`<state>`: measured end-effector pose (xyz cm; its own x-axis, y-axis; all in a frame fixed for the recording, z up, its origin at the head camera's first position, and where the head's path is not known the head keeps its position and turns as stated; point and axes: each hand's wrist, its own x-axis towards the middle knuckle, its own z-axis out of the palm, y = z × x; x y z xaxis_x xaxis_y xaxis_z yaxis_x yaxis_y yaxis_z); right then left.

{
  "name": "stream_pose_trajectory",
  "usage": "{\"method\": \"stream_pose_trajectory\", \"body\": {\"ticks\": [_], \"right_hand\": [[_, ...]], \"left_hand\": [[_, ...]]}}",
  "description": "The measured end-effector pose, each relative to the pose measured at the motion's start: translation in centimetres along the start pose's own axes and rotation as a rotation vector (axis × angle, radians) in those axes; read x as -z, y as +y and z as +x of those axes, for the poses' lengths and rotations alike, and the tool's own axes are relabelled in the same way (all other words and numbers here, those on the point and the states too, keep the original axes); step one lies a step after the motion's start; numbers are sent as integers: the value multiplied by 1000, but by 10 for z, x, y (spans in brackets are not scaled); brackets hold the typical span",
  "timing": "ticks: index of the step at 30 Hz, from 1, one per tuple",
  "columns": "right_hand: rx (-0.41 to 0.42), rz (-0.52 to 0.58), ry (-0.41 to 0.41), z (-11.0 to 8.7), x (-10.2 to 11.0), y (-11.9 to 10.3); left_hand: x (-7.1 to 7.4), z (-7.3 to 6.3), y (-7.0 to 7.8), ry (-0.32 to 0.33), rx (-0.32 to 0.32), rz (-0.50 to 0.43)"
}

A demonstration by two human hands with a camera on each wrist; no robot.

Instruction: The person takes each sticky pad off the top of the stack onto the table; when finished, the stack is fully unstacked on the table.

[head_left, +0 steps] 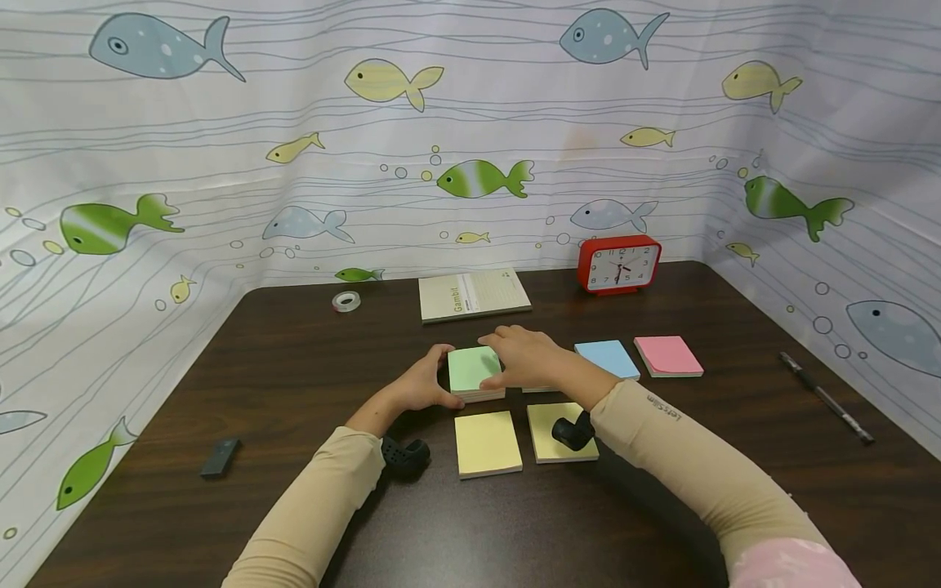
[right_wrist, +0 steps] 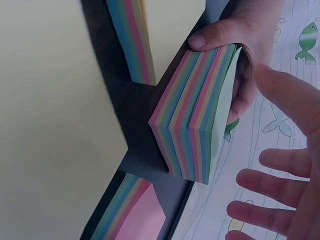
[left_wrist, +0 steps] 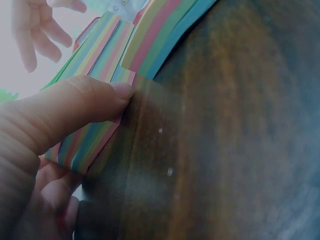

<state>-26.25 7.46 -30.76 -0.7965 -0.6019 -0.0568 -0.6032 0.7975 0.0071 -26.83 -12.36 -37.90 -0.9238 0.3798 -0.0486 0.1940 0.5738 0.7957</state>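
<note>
The left hand (head_left: 421, 385) is gripping the green-topped stack of note pads (head_left: 474, 370), about midway between the left and right edges of the tabletop (head_left: 294, 359). The right hand (head_left: 531, 359) is hovering just beside it, fingers spread, holding nothing. Two yellow pads (head_left: 488, 443) are lying nearer the front edge; a red clock (head_left: 621, 265) is standing by the far right corner.

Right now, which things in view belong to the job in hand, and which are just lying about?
In the job, it seems:
green stack, gripped by the left hand, right hand beside it
yellow pads
blue pad
pink pad

Lying about:
clock
notebook
tape
pen
dark block
</note>
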Motion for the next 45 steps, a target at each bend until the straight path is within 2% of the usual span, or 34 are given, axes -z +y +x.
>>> {"method": "stream_pose_trajectory", "body": {"ticks": [7, 13, 20, 23, 30, 45], "right_hand": [[17, -35, 0, 10, -7, -2], [34, -17, -29, 20, -9, -3], [-32, -27, -164, 32, -13, -3], [-44, -18, -187, 35, -16, -2], [-22, -65, -167, 37, -17, -2], [-37, -152, -119, 32, -14, -4]], "left_hand": [[0, 0, 0, -6, 0, -2], [0, 0, 0, -6, -14, -4], [0, 0, 0, -10, -8, -5], [1, 0, 0, -12, -7, -5], [2, 1, 0, -13, -21, -4], [2, 2, 0, -25, -15, -11]]}}
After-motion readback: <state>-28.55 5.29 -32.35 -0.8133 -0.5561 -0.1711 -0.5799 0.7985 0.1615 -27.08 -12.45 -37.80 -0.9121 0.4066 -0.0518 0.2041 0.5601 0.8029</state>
